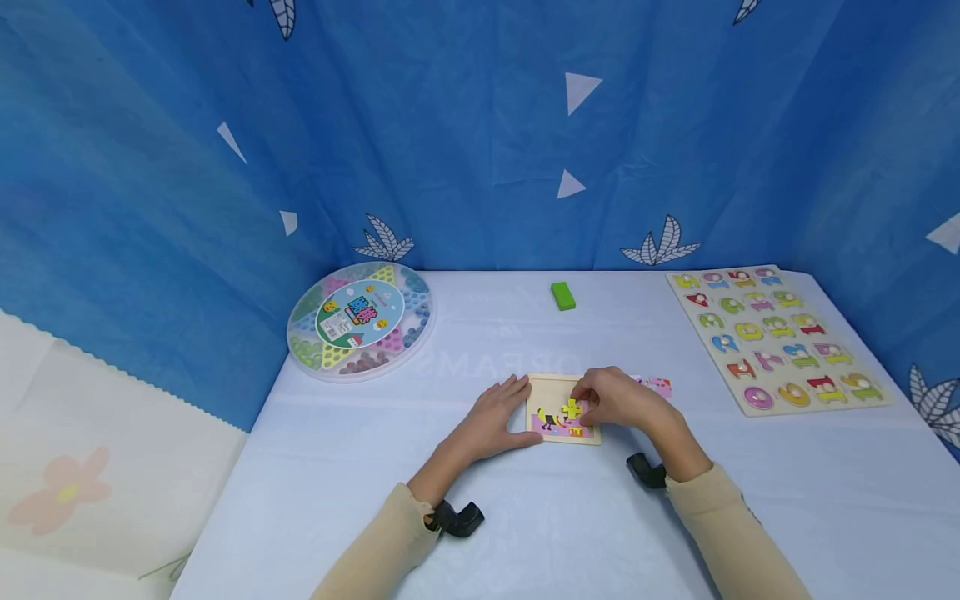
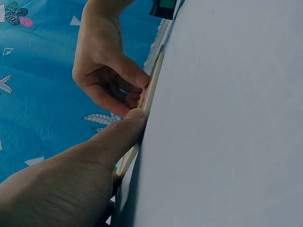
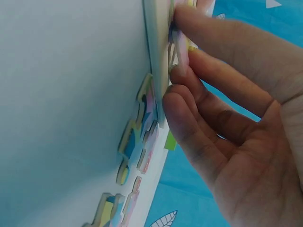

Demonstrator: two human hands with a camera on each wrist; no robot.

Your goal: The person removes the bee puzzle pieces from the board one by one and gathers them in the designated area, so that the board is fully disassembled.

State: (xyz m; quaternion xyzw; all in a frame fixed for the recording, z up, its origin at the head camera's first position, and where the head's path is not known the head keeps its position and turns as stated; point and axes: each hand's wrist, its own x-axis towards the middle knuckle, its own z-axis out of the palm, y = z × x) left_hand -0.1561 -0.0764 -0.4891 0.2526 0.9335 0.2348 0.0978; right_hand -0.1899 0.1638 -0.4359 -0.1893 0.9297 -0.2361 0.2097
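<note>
A small wooden jigsaw tray lies on the table, with a picture of yellow, black and pink pieces partly filling its lower half. My left hand holds the tray at its left side, fingers at the upper left corner and thumb on the near edge. In the left wrist view, that thumb presses on the tray's rim. Over the tray's right part, my right hand pinches a jigsaw piece between thumb and fingers. A yellow piece shows beside its fingertips; the right hand hides part of the tray.
Loose jigsaw pieces lie right of the tray, partly hidden by the right hand in the head view. A green block sits farther back. A round marble-game box stands back left, and a number puzzle board lies right.
</note>
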